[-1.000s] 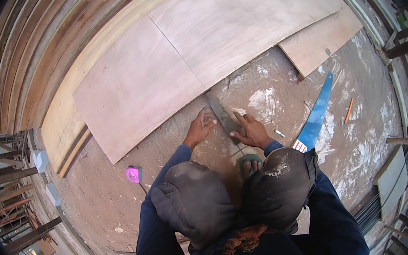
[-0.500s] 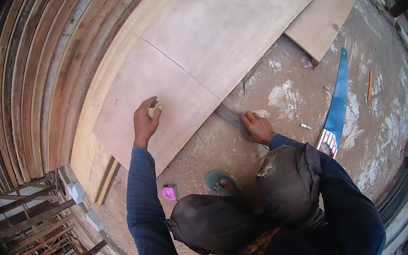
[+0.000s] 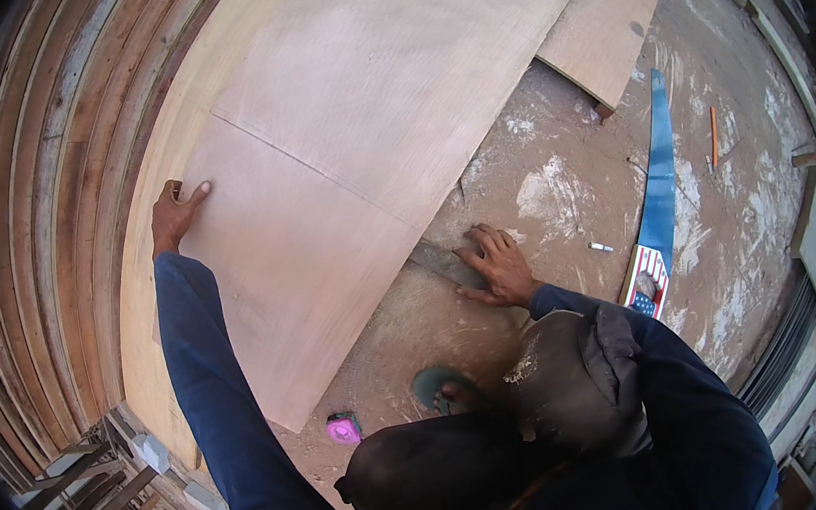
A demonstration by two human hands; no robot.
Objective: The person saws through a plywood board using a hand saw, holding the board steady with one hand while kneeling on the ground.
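My left hand (image 3: 177, 214) is at the left edge of a large pale plywood sheet (image 3: 351, 110), fingers curled over the edge and thumb on top. A thin dark line runs across the sheet. My right hand (image 3: 496, 268) has its fingers spread, resting at a dark flat strip (image 3: 434, 262) on the dirty floor beside the sheet's near edge. Right of that hand lie a small white cylinder (image 3: 599, 247), a handsaw (image 3: 655, 191) with a blue blade and patterned handle, and an orange pencil (image 3: 713, 134). A pink tape measure (image 3: 343, 427) lies near my sandalled foot (image 3: 435, 389).
Long timber boards (image 3: 55, 245) line the left side, beside a yellowish board (image 3: 144, 366). A smaller plywood piece (image 3: 613, 20) lies at the upper right. Pale blocks (image 3: 204, 500) sit at lower left; dark rods (image 3: 775, 344) lie at lower right.
My left hand has moved from beside the dark strip up and left to the sheet's far left edge, curling over it. My right hand stays by the strip. The view has shifted and turned.
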